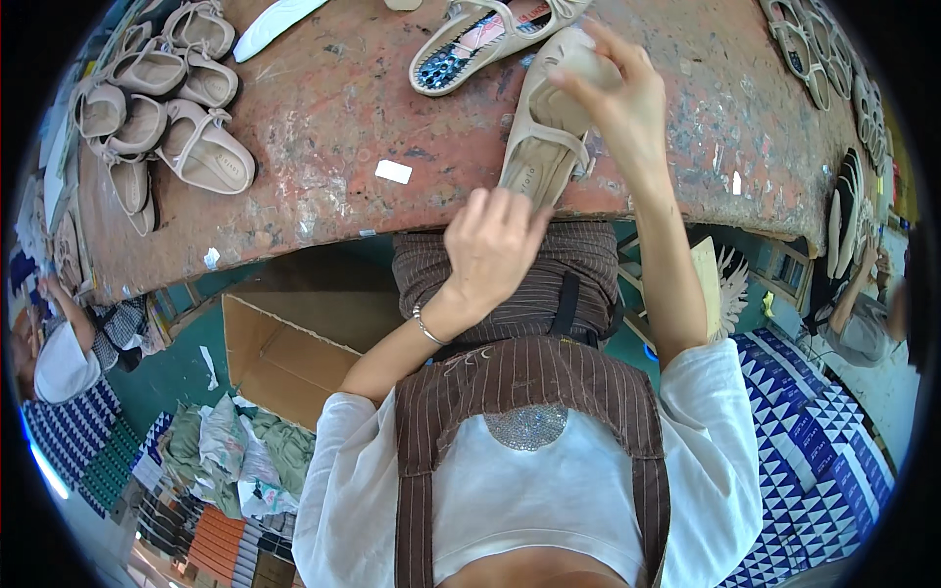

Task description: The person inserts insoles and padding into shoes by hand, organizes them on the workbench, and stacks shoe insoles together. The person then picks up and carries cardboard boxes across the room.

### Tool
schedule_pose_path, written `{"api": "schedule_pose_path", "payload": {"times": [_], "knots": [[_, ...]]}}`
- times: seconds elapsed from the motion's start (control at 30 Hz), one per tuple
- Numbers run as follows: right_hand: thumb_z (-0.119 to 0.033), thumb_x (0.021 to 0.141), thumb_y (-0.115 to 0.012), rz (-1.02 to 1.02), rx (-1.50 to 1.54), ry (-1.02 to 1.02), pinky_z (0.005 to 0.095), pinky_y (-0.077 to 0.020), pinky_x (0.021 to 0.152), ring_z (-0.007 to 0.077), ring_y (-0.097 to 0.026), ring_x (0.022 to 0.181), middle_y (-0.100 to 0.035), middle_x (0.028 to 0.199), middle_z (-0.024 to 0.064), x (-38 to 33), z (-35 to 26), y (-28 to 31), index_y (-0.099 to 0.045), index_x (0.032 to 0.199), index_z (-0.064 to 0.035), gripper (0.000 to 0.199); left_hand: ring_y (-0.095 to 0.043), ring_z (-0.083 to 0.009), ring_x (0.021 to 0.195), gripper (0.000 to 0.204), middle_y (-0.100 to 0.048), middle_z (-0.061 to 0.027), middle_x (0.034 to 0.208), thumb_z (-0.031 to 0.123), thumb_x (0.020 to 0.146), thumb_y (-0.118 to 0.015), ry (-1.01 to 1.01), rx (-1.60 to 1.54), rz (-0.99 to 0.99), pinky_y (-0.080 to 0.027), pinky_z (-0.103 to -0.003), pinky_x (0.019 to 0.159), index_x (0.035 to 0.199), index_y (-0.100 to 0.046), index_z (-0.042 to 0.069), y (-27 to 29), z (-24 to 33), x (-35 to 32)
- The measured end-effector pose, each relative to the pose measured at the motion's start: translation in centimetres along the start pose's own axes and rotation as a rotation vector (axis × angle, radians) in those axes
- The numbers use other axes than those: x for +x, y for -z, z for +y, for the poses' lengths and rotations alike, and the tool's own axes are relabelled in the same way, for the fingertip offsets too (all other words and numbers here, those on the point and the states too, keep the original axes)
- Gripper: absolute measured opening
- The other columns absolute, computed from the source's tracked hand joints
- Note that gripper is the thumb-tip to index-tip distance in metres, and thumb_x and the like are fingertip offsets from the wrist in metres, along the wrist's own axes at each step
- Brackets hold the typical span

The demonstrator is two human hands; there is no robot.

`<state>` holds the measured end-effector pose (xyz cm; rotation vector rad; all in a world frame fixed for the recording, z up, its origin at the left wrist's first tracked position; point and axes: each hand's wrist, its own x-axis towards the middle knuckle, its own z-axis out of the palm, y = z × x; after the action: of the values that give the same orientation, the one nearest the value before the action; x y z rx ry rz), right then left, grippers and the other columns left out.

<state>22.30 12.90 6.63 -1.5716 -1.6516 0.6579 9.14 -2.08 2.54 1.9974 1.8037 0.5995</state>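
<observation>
A beige flat shoe (549, 127) with a strap lies at the near edge of the worn red worktable (333, 108). My left hand (493, 245) grips its heel end at the table edge. My right hand (618, 93) closes over the toe end, fingers curled around the front. A second beige shoe (480, 39) with a patterned insole lies just beyond, upper side up.
Several finished beige shoes (162, 108) are heaped at the table's left end. A small white tag (393, 171) lies on the table. Dark soles (828, 59) line the right rim. An open cardboard box (279, 353) stands on the floor at left. Other people sit at both sides.
</observation>
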Motion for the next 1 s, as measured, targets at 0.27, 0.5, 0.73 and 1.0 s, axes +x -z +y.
{"api": "schedule_pose_path", "payload": {"times": [0.27,0.5,0.73,1.0], "knots": [[0.007,0.073,-0.063,-0.189,-0.319,0.222,0.0586,-0.0313,0.112,0.0370,-0.060,0.118,-0.062,0.125,0.0210,-12.2,2.6,-0.2,-0.059,0.124,-0.0024,0.052,-0.038,-0.0357,0.139,0.060,-0.050,-0.0184,0.142,0.023,0.084,-0.062,-0.322,0.072,-0.056,-0.026,-0.063,0.112,0.136,-0.050,-0.003,-4.3,-0.8,2.6],[0.002,0.080,-0.056,-0.174,-0.545,0.268,0.0593,-0.0194,0.118,0.0347,-0.060,0.120,-0.063,0.124,0.0230,-5.1,2.4,-3.9,-0.056,0.127,0.0071,0.047,-0.041,-0.0382,0.138,0.050,-0.048,-0.0277,0.140,0.016,0.086,-0.057,-0.266,0.176,-0.153,-0.033,-0.065,0.109,0.131,-0.057,-0.006,-4.3,-0.8,1.0],[0.002,0.085,-0.054,-0.247,-0.484,0.263,0.0574,-0.0159,0.120,0.0347,-0.054,0.131,-0.060,0.132,0.0248,-7.8,1.6,-2.6,-0.053,0.133,0.0065,0.048,-0.040,-0.0364,0.139,0.055,-0.049,-0.0230,0.143,0.027,0.087,-0.061,-0.185,0.205,-0.080,-0.034,-0.063,0.110,0.135,-0.058,0.000,-6.4,1.5,1.5],[0.007,0.082,-0.050,-0.249,-0.601,0.251,0.0568,-0.0233,0.118,0.0408,-0.064,0.110,-0.065,0.114,0.0269,-3.8,-0.2,-3.0,-0.058,0.118,0.0087,0.037,-0.040,-0.0386,0.140,0.057,-0.047,-0.0254,0.144,0.024,0.089,-0.059,-0.270,0.098,-0.073,-0.036,-0.060,0.110,0.140,-0.051,-0.002,-6.0,-0.3,0.6]]}}
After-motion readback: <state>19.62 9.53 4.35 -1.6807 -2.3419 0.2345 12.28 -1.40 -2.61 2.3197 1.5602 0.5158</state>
